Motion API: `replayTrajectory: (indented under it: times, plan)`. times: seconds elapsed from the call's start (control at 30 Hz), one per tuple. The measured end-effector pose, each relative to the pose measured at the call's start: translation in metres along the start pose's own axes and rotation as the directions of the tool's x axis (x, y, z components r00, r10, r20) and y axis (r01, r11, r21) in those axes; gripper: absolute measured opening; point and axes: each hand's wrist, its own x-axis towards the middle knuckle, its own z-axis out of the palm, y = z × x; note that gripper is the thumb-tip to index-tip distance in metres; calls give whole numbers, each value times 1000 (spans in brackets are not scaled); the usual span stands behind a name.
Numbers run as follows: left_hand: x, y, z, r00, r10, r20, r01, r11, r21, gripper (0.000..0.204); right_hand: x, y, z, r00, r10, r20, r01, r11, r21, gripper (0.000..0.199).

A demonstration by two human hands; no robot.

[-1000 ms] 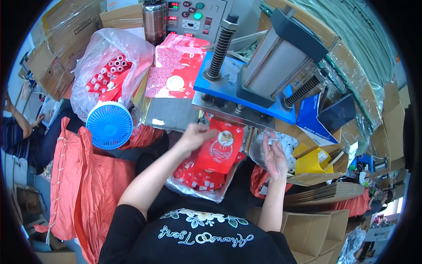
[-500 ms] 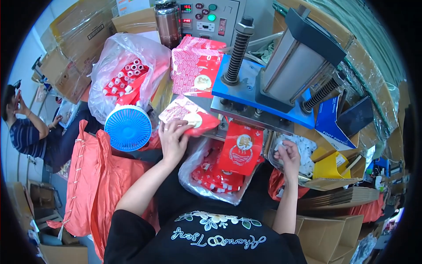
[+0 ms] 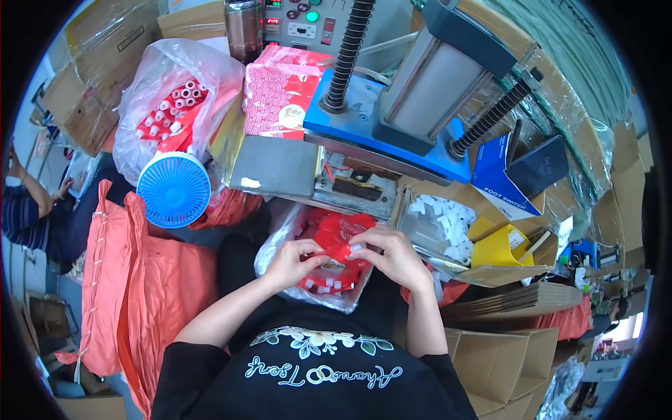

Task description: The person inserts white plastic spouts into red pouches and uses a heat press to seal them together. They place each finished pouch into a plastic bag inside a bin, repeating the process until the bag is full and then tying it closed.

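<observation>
A red printed pouch [image 3: 337, 231] is held between my two hands, above a box lined with clear plastic [image 3: 343, 302]. My left hand [image 3: 297, 264] pinches the pouch's left edge. With thumb and fingertips, my right hand [image 3: 393, 257] grips its right edge, where a small white plastic piece [image 3: 355, 247] shows at the fingertips. Whether that piece is joined to the pouch, I cannot tell. Under my hands, more red pouches with white plastic ends [image 3: 327, 285] lie in the box. To the right is a clear bin of small white plastic pieces [image 3: 448, 222].
A blue press with spring posts [image 3: 371, 115] stands ahead, beside a grey plate [image 3: 274, 168]. Stacked pink-red pouches [image 3: 276, 98] lie behind it. At left are a blue fan [image 3: 173, 189], a bag of capped pouches [image 3: 168, 84] and a red sack [image 3: 161, 294]. Cardboard boxes [image 3: 500, 357] stand at right.
My left hand has left the grey plate, and the pouch there is gone from it. My right hand has come from the white pieces. Both hands now meet on a red pouch over the lined box.
</observation>
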Motion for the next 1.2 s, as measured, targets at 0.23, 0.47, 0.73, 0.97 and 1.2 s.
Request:
replayTrajectory:
  times: [0.23,0.47,0.73,0.97,1.2]
  plan:
    - [47,2,15,967,-209,-146,165,950,-266,28,-9,19,-1,907,124,-403,-112,992,53,45]
    - [90,48,12,856,-515,-39,362,652,-666,27,-46,36,-2,880,470,70,-473,852,225,27]
    - [88,25,2,917,-399,-1,293,675,-677,28,-13,123,176,825,261,500,-145,955,-260,48]
    - [32,-27,-65,895,-446,10,426,847,-318,35,-24,120,201,760,209,616,-318,946,71,51]
    - [-25,-147,-69,780,-578,-238,585,809,-46,72,-80,160,145,744,451,-492,-281,880,383,10]
